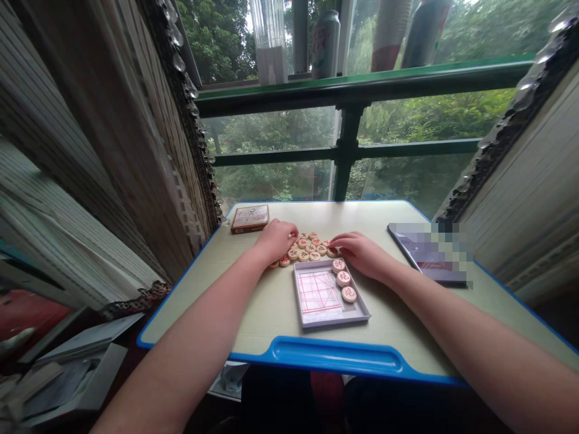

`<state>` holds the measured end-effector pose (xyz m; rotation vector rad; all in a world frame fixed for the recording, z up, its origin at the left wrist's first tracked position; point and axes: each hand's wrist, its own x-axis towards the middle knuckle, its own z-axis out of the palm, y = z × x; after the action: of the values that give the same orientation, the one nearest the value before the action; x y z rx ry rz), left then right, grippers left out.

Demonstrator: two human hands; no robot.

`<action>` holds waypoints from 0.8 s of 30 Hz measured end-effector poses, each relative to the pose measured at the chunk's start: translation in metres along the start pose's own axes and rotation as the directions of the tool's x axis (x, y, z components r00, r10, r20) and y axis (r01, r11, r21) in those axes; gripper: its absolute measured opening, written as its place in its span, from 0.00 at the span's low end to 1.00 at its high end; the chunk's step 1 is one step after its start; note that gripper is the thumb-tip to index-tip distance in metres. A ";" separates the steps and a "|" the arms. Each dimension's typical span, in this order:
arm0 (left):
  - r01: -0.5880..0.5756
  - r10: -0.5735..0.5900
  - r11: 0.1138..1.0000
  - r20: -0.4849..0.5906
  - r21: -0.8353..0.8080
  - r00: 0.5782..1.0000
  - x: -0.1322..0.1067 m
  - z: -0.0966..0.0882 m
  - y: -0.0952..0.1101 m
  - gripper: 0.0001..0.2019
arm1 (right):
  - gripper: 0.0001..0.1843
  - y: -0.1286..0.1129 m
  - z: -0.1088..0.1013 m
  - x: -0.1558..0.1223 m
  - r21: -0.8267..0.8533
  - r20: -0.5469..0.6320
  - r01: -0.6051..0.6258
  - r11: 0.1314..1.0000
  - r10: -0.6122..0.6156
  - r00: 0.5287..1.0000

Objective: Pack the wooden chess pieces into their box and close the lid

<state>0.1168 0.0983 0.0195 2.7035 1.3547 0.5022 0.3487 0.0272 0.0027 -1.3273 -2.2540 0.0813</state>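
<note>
Round wooden Chinese chess pieces (310, 248) lie in a close cluster at the middle of the table, marked with red or dark characters. My left hand (277, 239) cups the cluster's left side, fingers bent but apart, touching pieces; the palm side is hidden. On the other side, my right hand (359, 250) has its fingers stretched out, their tips on a chess piece (332, 252) at the right edge. In front stands a shallow white box tray (301, 304) with a folded red-lined paper board (318, 289) inside. Three red-marked pieces (343, 279) line its right side.
At the table's back left is a small brown box (250, 218). A tablet or phone (418, 253), partly blurred out, lies to the right. The table has a blue rim with a pen groove (337, 355). Cans (325, 45) and cups stand on the window ledge; curtains hang at both sides.
</note>
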 end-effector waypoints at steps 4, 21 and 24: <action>-0.035 0.033 0.999 -0.057 -0.031 0.998 0.000 0.000 0.000 0.10 | 0.19 0.001 0.000 0.000 0.005 -0.002 -0.008 1.000 0.008 1.000; -0.045 0.038 0.995 -0.074 -0.093 0.997 0.003 0.010 -0.003 0.12 | 0.20 0.001 -0.001 0.000 -0.013 0.022 -0.034 0.999 0.034 0.999; -0.033 0.030 0.997 -0.040 -0.071 0.999 0.003 0.010 -0.003 0.12 | 0.20 0.001 -0.001 -0.001 -0.024 0.017 -0.039 0.999 0.040 0.999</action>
<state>0.1187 0.1031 0.0103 2.6755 1.2789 0.5973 0.3504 0.0272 0.0026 -1.3891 -2.2500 0.0804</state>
